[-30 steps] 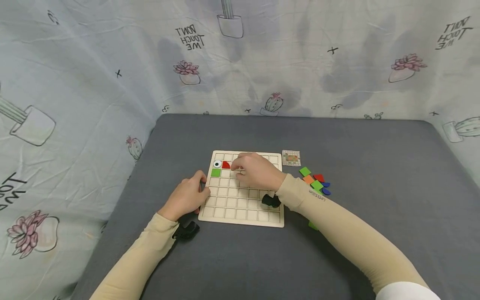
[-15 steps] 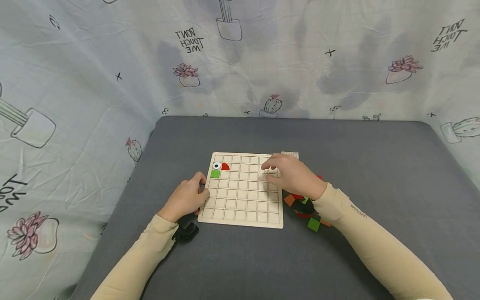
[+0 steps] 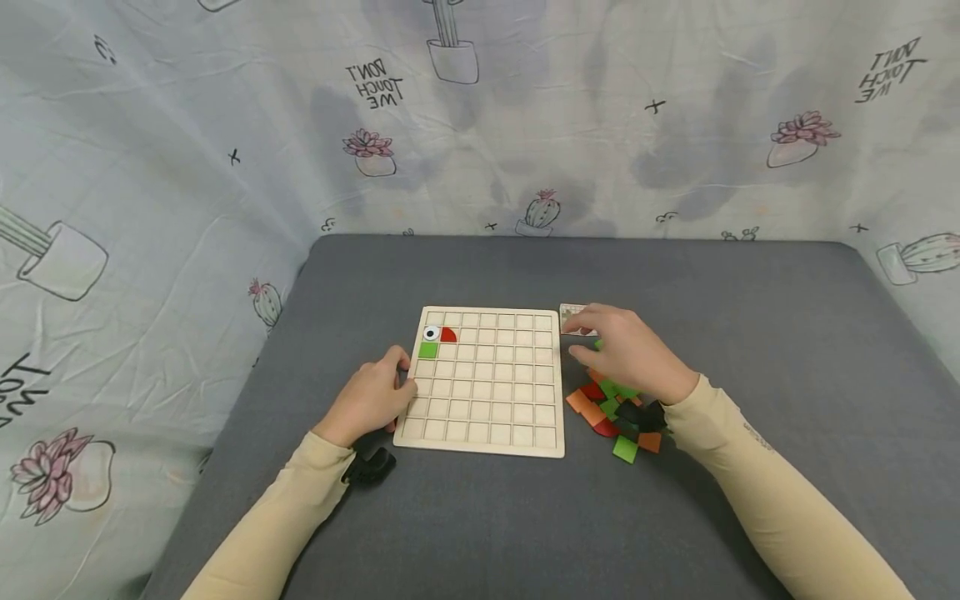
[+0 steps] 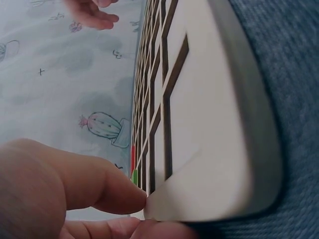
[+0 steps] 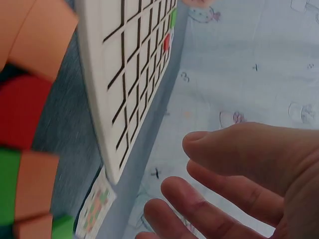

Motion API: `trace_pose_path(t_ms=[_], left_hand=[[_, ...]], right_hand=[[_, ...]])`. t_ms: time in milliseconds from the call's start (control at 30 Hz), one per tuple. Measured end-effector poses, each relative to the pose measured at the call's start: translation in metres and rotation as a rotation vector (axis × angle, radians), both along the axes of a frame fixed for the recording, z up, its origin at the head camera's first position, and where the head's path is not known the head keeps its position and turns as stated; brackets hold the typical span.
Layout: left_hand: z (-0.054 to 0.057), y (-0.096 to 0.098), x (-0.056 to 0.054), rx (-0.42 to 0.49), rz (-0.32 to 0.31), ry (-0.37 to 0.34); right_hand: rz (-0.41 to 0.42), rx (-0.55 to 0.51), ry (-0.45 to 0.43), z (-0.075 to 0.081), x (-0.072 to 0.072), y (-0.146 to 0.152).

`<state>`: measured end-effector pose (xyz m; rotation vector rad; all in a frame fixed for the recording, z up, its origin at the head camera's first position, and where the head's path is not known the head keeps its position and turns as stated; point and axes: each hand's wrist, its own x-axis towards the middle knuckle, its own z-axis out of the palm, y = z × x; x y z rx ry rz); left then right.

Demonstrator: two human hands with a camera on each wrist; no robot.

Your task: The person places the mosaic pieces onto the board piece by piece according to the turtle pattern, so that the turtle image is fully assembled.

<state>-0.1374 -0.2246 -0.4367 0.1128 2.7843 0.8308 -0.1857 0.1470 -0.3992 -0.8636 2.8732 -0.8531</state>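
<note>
A pale wooden grid board (image 3: 483, 383) lies on the grey table. In its upper left cells sit a black-and-white eye tile (image 3: 431, 333), a red quarter-circle tile (image 3: 448, 335) and a green square tile (image 3: 427, 350). My left hand (image 3: 369, 393) grips the board's left edge, the thumb (image 4: 117, 191) touching the rim in the left wrist view. To the right of the board my right hand (image 3: 630, 348) hovers with loosely bent, spread fingers and nothing between them. It partly covers a small pattern card (image 3: 572, 317) and overlaps a pile of coloured tiles (image 3: 625, 450).
Orange, red and green tiles, among them an orange one (image 3: 649, 442), lie heaped by the board's right edge. Each wrist wears a black camera mount (image 3: 369, 467). A patterned cloth (image 3: 480, 125) hangs behind and left of the grey table (image 3: 480, 525).
My right hand has moved right, from above the board's upper cells to the card and tile pile, uncovering the grid. The left hand stays at the board's left edge.
</note>
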Motion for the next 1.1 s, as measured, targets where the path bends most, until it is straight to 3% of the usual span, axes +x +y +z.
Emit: trace_pose_path(t_ms=[400,1100], left_hand=[[0.0,-0.002,0.003,0.004,0.001,-0.002],[-0.002,0.0,0.002,0.019,0.0,0.013]], right_hand=[[-0.047,0.045,0.037,-0.005,0.0,0.018],[-0.033,0.107,-0.009,-0.018,-0.007,0.033]])
